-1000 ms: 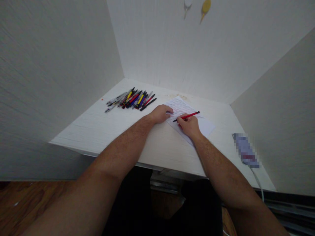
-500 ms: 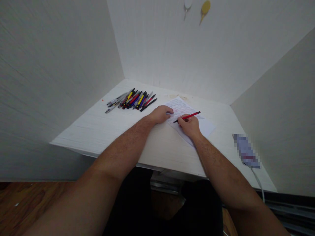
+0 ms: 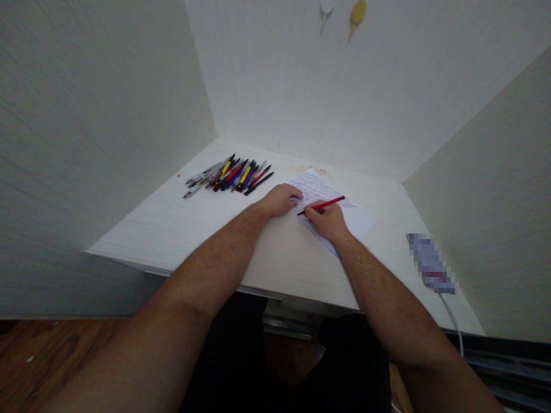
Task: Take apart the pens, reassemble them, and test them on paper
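Note:
My right hand (image 3: 330,221) is closed round a red pen (image 3: 329,203) with a black tip, which points down and left at the paper. The sheet of paper (image 3: 359,221) lies at an angle on the white desk (image 3: 293,258); lines of handwriting cover its upper part, and its lower part is white. My left hand (image 3: 282,199) lies flat over the sheet's left edge, fingers stretched out, with nothing held. Left of that hand is a heap of pens (image 3: 235,175) in black, red, yellow, blue and clear.
A blurred-out phone-like object (image 3: 430,264) with a white cable (image 3: 451,321) lies at the desk's right side. White panels (image 3: 301,86) enclose the desk at the back and both sides. Two hooks, one white (image 3: 327,7) and one yellow (image 3: 358,11), are on the back panel.
My right hand has shifted slightly left with the red pen, its tip now nearer the sheet's left edge. My left hand has stayed in place.

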